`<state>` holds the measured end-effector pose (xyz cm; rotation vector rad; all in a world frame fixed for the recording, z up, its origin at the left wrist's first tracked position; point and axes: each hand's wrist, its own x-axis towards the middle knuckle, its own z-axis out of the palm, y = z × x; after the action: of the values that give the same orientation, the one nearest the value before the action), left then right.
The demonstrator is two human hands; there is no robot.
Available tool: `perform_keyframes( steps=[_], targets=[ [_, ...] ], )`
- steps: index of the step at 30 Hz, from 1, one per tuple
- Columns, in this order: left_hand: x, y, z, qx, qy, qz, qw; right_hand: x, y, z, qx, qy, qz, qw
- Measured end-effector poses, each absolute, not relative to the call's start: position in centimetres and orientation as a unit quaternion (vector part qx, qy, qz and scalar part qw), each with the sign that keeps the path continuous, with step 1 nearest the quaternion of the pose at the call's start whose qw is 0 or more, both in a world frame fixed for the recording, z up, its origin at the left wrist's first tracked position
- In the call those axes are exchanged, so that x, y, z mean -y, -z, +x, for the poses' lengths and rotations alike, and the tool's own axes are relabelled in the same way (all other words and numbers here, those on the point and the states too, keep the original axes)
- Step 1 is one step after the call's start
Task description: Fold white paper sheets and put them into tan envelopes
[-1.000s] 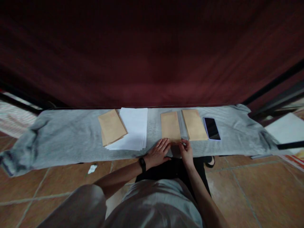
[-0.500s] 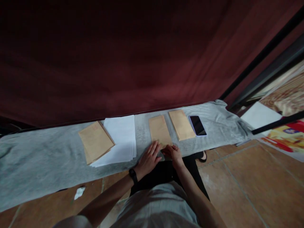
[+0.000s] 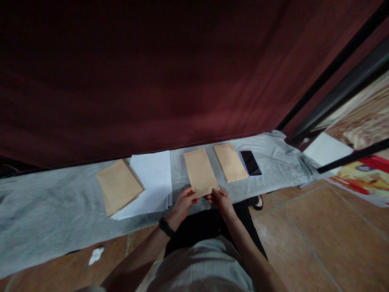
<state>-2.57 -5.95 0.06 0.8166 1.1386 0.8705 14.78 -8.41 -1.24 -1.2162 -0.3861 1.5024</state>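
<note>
A brown envelope is held by its near edge over the grey cloth. My left hand, with a black band on the wrist, pinches the envelope's near left corner. My right hand grips its near right corner. Both hands are closed on it. To the right lies a second stack of brown envelopes. To the left, another pile of brown envelopes rests partly on a stack of white paper.
A dark phone lies on the cloth right of the envelopes. A dark red curtain hangs behind. A crumpled white scrap sits on the tiled floor. White sheet and black bars stand at the right.
Both hands went from lying flat at the envelope's near edge to pinching its corners and raising that edge. The camera view swung left and tilted.
</note>
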Motion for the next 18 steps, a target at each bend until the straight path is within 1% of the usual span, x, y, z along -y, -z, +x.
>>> perform_keyframes(
  steps=[4,7,10,18],
  targets=[
    [5.5,0.4,-1.8,-0.508,-0.416,0.363,0.662,8.7,1.5,14.8,0.131,-0.658,-0.501,0.547],
    [5.2,0.9,-1.2,-0.504,-0.422,0.377,0.652,8.7,1.6,14.4,0.114,-0.7,-0.483,0.513],
    [5.0,1.2,-1.0,-0.521,-0.425,0.381,0.635,8.7,1.4,14.0,0.111,-0.717,-0.483,0.491],
    [4.5,1.4,-2.3,-0.557,-0.43,0.395,0.59,8.8,0.6,14.5,0.084,-0.726,-0.479,0.486]
  ],
)
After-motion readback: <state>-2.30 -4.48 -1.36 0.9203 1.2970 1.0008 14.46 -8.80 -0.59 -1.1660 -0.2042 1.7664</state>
